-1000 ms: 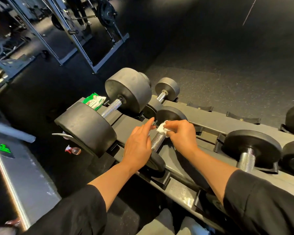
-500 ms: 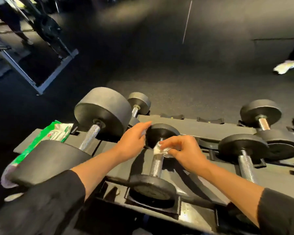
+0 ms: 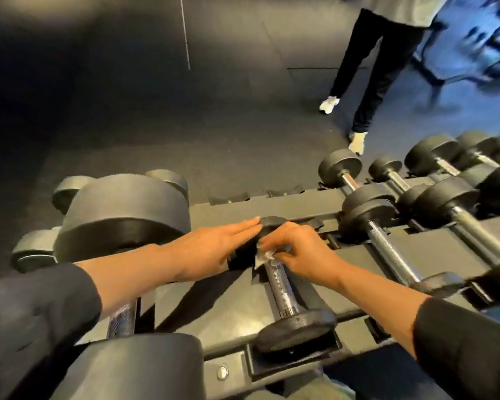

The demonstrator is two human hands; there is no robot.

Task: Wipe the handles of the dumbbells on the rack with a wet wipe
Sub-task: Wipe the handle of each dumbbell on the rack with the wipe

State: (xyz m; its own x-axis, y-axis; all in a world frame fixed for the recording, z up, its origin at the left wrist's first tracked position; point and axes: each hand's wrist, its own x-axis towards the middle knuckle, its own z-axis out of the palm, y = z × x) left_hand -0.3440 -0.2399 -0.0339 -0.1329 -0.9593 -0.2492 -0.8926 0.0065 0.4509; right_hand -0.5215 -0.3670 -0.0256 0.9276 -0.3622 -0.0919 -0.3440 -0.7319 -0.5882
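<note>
A small black dumbbell (image 3: 282, 293) lies on the rack (image 3: 231, 310) in the middle of the head view, its knurled metal handle pointing toward me. My right hand (image 3: 298, 252) pinches a crumpled white wet wipe (image 3: 264, 256) against the far end of that handle. My left hand (image 3: 217, 249) lies with straight fingers on the dumbbell's far head, fingertips reaching over its top. A large dumbbell (image 3: 124, 215) sits just left of my left arm, its handle partly hidden under my forearm.
More dumbbells (image 3: 387, 243) fill the rack to the right, in two rows. A person (image 3: 370, 67) in dark trousers and light shoes stands on the dark floor beyond the rack. Blurred blue equipment (image 3: 479, 47) is at the top right.
The camera has swung right and lower: the wipe packet and squat rack have left the view, a standing person has come in. Both hands stay on the same small dumbbell.
</note>
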